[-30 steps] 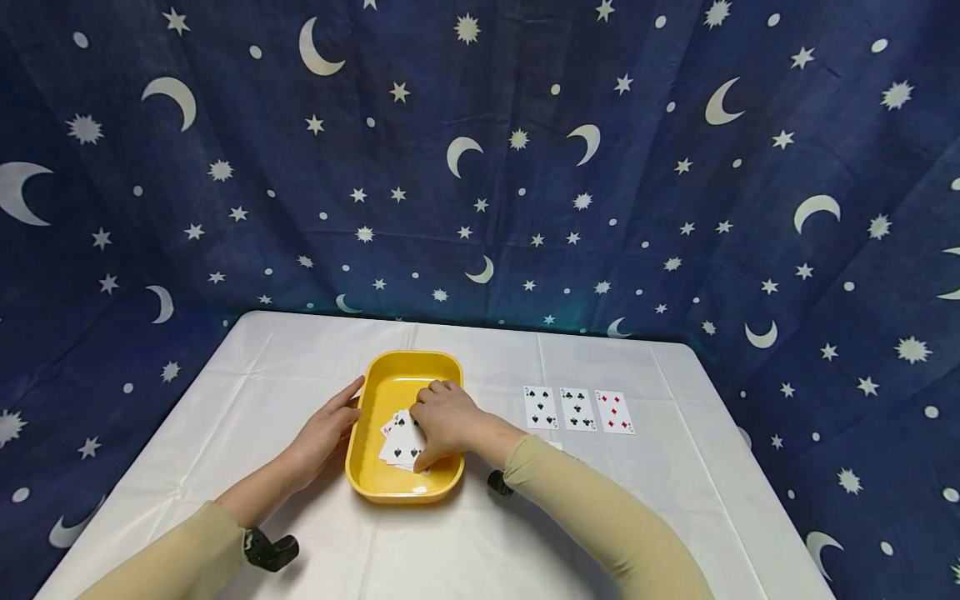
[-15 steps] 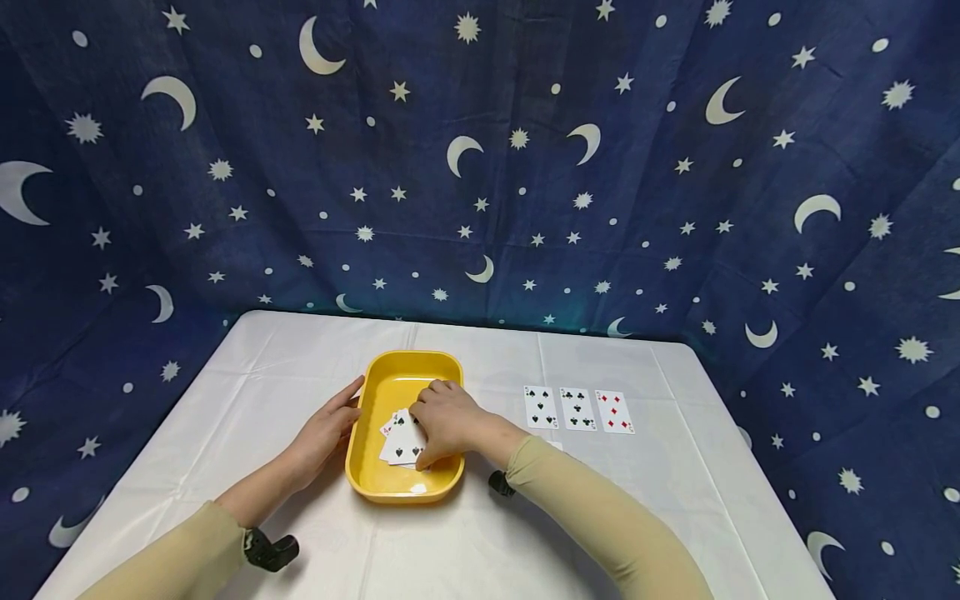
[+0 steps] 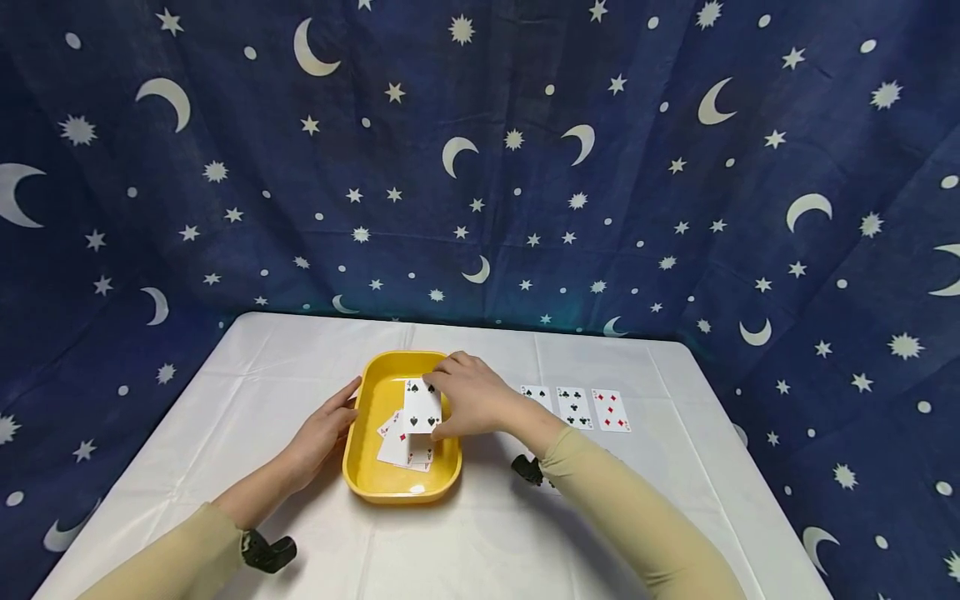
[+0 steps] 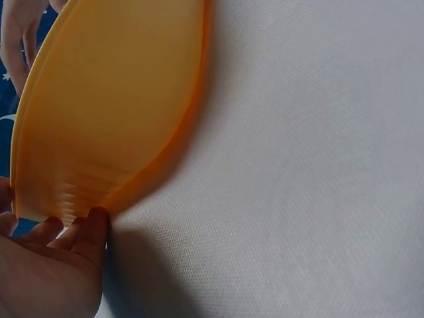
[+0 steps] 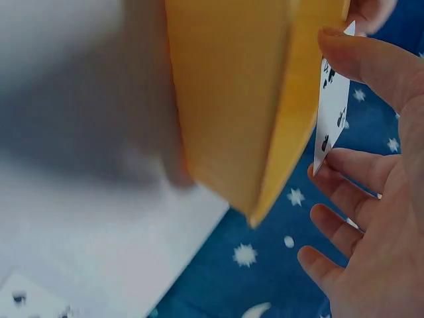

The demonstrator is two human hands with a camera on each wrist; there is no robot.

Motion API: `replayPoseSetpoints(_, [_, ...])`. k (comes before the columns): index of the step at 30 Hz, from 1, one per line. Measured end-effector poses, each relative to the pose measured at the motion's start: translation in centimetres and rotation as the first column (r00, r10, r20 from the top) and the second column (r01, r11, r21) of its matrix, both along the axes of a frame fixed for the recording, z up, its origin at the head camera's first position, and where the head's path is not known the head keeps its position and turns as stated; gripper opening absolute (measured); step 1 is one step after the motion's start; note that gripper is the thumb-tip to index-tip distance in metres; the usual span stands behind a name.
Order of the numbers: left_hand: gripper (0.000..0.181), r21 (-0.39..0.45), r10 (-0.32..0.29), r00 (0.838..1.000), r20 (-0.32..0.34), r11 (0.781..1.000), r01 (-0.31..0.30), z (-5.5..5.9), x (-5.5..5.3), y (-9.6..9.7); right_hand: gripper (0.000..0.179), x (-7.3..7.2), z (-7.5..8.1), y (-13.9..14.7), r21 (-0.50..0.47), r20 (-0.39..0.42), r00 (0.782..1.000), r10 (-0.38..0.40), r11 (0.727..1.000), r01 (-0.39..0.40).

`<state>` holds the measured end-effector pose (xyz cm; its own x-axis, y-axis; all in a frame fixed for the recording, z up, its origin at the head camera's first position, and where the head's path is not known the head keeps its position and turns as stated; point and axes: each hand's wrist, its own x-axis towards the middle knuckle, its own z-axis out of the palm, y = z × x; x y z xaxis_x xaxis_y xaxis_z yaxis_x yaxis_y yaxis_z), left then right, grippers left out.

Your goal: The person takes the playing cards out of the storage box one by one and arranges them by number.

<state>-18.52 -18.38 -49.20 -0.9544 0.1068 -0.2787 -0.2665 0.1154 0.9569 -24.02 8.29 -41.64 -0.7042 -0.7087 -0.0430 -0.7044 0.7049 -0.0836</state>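
Observation:
My right hand [image 3: 480,396] pinches a four of spades [image 3: 422,407] between thumb and fingertips, raised above the yellow tray [image 3: 365,487]. The right wrist view shows this playing card [image 5: 336,99] almost edge-on, thumb at one end and fingers at the other. Several more cards [image 3: 393,448] lie overlapping on the tray's floor, one with red diamonds on top, partly covered by the raised card. At the tray's left side is my left hand [image 3: 322,440]; its fingertips [image 4: 97,215] touch the outer wall, fingers relaxed.
Right of the tray, face-up fives form a row: spades [image 3: 537,395], partly behind my right hand, clubs [image 3: 574,408] and diamonds [image 3: 611,410]. Another card shows partly beneath my right forearm. A white cloth covers the table [image 3: 442,550]; a dark blue star-and-moon curtain [image 3: 510,108] hangs behind.
My right hand has lifted the four of spades off the cards in the tray and moved up and right. A red-diamond card now shows below. The left hand stays put.

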Motion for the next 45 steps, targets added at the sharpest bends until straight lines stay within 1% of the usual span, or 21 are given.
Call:
replayPoseSetpoints(5, [0.066,0.006,-0.002,1.0,-0.009,1.0,0.002,0.0,0.1,0.0,0.086,0.2,1.6,2.5,-0.068,-0.028,1.0,-0.014,0.998,0.012])
replayPoseSetpoints(9, [0.066,0.013,-0.009,1.0,-0.01,1.0,0.009,-0.1,0.1,-0.1,0.089,0.7,2.4,5.3,-0.1,-0.056,0.998,-0.038,0.994,0.032])
replayPoseSetpoints(13, [0.066,0.011,-0.007,1.0,-0.015,1.0,0.007,-0.1,0.2,-0.3,0.089,1.4,2.7,8.8,-0.113,-0.059,0.995,-0.081,0.991,0.074])
replayPoseSetpoints(16, [0.065,0.01,-0.005,1.0,-0.016,1.0,0.005,-0.1,0.2,-0.4,0.088,1.9,2.4,11.6,-0.124,-0.047,0.992,-0.12,0.986,0.113])
replayPoseSetpoints(21, [0.066,0.012,-0.008,1.0,-0.011,1.0,0.008,-0.1,0.4,-0.5,0.088,2.8,1.4,15.9,-0.121,-0.039,0.984,-0.172,0.979,0.166])
replayPoseSetpoints(26, [0.066,0.008,-0.007,1.0,0.0,1.0,0.007,0.0,0.4,-0.5,0.087,3.7,0.0,18.8,-0.109,-0.02,0.98,-0.199,0.975,0.196])
replayPoseSetpoints(35, [0.066,-0.013,-0.004,1.0,0.006,1.0,0.004,0.0,0.2,-0.3,0.088,5.0,-2.7,21.9,-0.087,0.054,0.969,-0.24,0.966,0.244])
replayPoseSetpoints(41, [0.066,-0.011,-0.009,1.0,0.009,1.0,0.009,0.0,0.1,0.0,0.088,5.8,-4.4,23.2,-0.077,0.098,0.97,-0.222,0.97,0.23])
replayPoseSetpoints(45, [0.066,-0.013,-0.015,1.0,0.003,1.0,0.015,0.1,0.2,0.1,0.087,6.3,-5.3,23.8,-0.072,0.125,0.966,-0.226,0.969,0.236])
